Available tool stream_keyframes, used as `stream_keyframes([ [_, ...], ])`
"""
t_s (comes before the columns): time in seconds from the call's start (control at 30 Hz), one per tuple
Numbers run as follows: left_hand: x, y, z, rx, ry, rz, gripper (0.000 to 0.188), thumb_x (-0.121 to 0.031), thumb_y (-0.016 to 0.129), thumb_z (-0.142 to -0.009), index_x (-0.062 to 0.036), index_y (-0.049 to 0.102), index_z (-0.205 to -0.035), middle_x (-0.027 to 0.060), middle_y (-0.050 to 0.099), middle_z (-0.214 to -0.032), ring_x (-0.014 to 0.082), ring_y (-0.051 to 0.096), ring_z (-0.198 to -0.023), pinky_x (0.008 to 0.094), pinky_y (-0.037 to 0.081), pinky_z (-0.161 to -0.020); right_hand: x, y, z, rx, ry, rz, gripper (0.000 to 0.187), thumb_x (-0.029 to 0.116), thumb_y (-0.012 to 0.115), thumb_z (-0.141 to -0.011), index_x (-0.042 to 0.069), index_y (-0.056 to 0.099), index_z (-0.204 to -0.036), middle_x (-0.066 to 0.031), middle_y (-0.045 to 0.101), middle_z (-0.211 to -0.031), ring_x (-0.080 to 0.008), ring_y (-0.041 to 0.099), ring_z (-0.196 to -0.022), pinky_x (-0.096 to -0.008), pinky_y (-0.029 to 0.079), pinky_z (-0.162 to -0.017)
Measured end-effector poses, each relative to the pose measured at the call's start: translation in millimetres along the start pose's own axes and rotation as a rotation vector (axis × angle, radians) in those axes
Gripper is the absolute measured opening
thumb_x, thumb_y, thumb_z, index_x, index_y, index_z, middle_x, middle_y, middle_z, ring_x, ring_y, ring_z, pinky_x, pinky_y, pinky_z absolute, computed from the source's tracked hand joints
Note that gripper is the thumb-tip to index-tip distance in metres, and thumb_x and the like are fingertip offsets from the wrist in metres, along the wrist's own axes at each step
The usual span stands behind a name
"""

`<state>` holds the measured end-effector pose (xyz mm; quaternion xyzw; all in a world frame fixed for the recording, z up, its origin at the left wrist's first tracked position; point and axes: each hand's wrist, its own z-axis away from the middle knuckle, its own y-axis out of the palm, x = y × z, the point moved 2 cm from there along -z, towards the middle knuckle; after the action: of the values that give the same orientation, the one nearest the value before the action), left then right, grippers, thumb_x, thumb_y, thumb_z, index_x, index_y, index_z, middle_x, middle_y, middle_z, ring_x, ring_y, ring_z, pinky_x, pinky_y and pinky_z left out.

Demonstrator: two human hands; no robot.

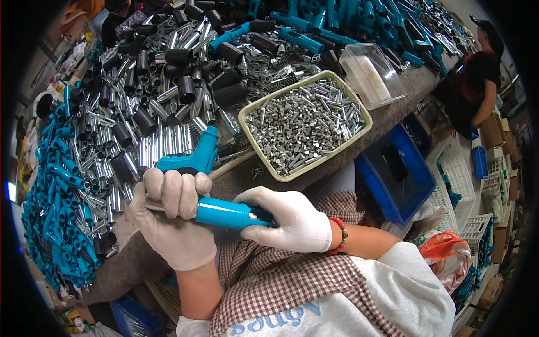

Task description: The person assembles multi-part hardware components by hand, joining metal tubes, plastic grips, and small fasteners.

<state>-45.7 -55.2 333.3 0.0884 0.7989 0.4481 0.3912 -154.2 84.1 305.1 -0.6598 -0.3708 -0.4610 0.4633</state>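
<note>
Both my hands wear white gloves. My left hand (175, 222) is wrapped round a metal tube (155, 205), whose end shows beside the fist. A teal cylindrical plastic handle (222, 213) adjoins the tube at the right of this fist. My right hand (291, 219) grips the handle's other end, with the thumb above and the fingers below; a dark part shows between them. Just beyond my left knuckles is an angled teal plastic piece (196, 155); whether it joins the held handle, I cannot tell.
A cream tray (247, 135) of small metal pins stands at the table's edge, beside a clear plastic box (387, 96). Metal tubes (177, 140), black sleeves and teal parts (56, 185) are heaped around. A blue crate (418, 196) sits lower right. Another person (477, 78) is at the far right.
</note>
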Motion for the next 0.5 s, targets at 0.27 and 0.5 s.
stream_keyframes([
  [0.27,39.2,23.8,22.3,-0.393,-0.078,-0.253,0.036,-0.041,0.044,-0.100,-0.0069,0.049,-0.113,0.0057,0.057,-0.100,0.0194,0.055,-0.095,0.0354,0.045,-0.088,17.8,-23.7,-11.9,-0.094,-0.081,0.175,0.034,0.031,0.068,-0.083,0.004,0.063,-0.103,-0.0143,0.064,-0.084,-0.0299,0.064,-0.077,-0.0375,0.050,-0.068],
  [0.5,27.6,1.9,22.2,-0.556,-0.136,0.057,0.030,-0.034,0.045,-0.101,-0.0057,0.050,-0.108,0.0072,0.059,-0.096,0.0217,0.058,-0.089,0.0426,0.050,-0.085,3.3,-104.7,-24.7,-0.469,-0.141,1.141,0.014,0.017,0.070,-0.074,0.007,0.065,-0.083,-0.0100,0.060,-0.080,-0.0298,0.060,-0.081,-0.0399,0.049,-0.073],
])
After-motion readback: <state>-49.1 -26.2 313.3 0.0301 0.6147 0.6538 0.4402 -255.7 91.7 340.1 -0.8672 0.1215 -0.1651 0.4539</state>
